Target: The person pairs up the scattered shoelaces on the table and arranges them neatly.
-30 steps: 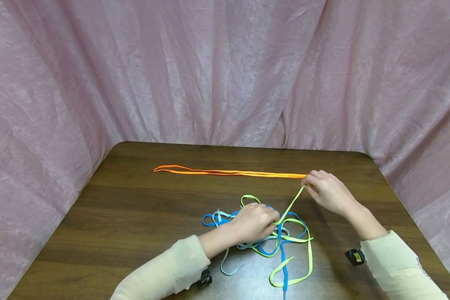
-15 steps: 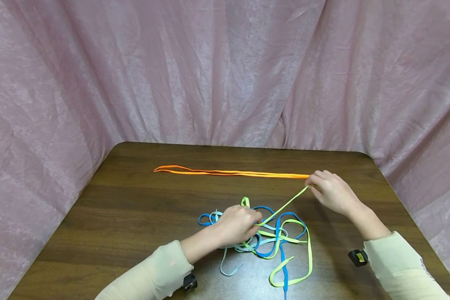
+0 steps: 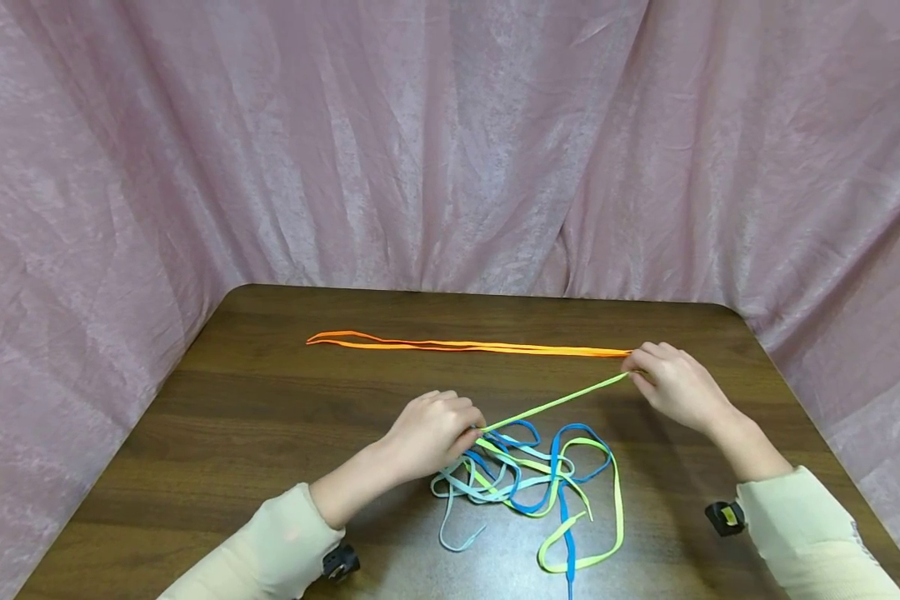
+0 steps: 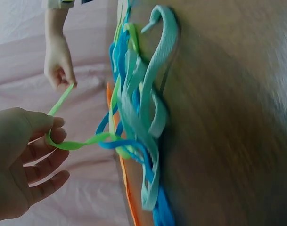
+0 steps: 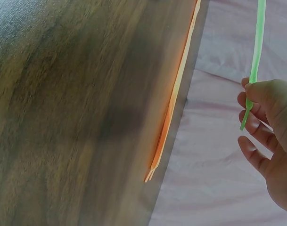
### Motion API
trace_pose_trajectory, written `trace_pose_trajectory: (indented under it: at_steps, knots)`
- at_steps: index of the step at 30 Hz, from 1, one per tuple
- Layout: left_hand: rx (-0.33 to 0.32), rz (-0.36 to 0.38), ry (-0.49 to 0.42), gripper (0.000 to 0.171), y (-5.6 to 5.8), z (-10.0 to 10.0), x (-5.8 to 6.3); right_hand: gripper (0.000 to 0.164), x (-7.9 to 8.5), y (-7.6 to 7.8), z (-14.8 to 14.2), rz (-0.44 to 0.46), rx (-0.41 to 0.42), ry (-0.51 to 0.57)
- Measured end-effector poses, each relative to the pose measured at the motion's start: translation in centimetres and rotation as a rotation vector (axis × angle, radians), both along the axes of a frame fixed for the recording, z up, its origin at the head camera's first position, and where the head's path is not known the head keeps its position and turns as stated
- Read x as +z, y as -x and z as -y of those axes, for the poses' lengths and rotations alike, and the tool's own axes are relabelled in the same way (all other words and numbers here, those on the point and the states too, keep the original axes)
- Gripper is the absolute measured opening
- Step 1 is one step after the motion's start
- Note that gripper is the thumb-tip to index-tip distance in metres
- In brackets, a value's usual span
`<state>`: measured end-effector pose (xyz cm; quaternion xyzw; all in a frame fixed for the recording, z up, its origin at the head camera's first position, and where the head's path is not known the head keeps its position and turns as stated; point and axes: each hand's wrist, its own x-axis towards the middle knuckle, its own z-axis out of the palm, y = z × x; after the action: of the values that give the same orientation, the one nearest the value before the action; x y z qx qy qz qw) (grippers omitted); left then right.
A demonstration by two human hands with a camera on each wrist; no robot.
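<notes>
1. Yellow-green shoelace (image 3: 554, 403): a length runs taut between the two hands, sloping from centre frame up to the right in the head view. The rest sags from the left hand into a tangle at lower centre.
2. Right hand (image 3: 673, 385), right of centre: thumb and forefinger clamped on the lace near its end. In the right wrist view the narrow tip pokes out below the pinch, the other fingers loosely bent.
3. Left hand (image 3: 431, 433), at centre: thumb and forefinger together on the same lace, remaining fingers curved and spread apart, seen in the left wrist view. It sits just beside the tangle's upper left.
4. Tangle: blue shoelace (image 3: 570, 546) and pale aqua shoelace (image 4: 169, 34) loop over and under yellow-green lengths. Cannot tell whether all the yellow-green is one lace. A blue strand trails to the bottom edge; an aqua tail curls at lower left of the heap.
5. Orange shoelace (image 3: 562, 350): lies as two near-parallel strands across mid-frame, beyond the tangle. Right hand overlaps its right end in the head view; the right wrist view shows them apart.
6. Dark wood-grain counter (image 3: 270, 433) beneath everything; pink curtain (image 3: 345, 150) fills the upper frame.
</notes>
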<state>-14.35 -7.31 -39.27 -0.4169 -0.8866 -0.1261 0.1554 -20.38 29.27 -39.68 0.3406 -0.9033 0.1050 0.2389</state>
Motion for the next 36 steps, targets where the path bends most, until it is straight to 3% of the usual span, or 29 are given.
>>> trace_pose_trajectory:
  at_steps: [14,22,36]
  knots:
    - [0.046,-0.028,-0.041,0.006,0.7,3.3,-0.1,0.019,0.0,-0.3,-1.1,-0.003,-0.040,0.010]
    - [0.113,0.035,-0.028,0.005,1.0,4.9,0.1,0.019,-0.2,-0.4,-1.8,0.007,-0.063,0.016]
    - [0.206,0.016,-0.044,0.005,1.1,7.6,0.3,0.019,-0.5,-0.5,-2.5,0.019,-0.087,0.026]
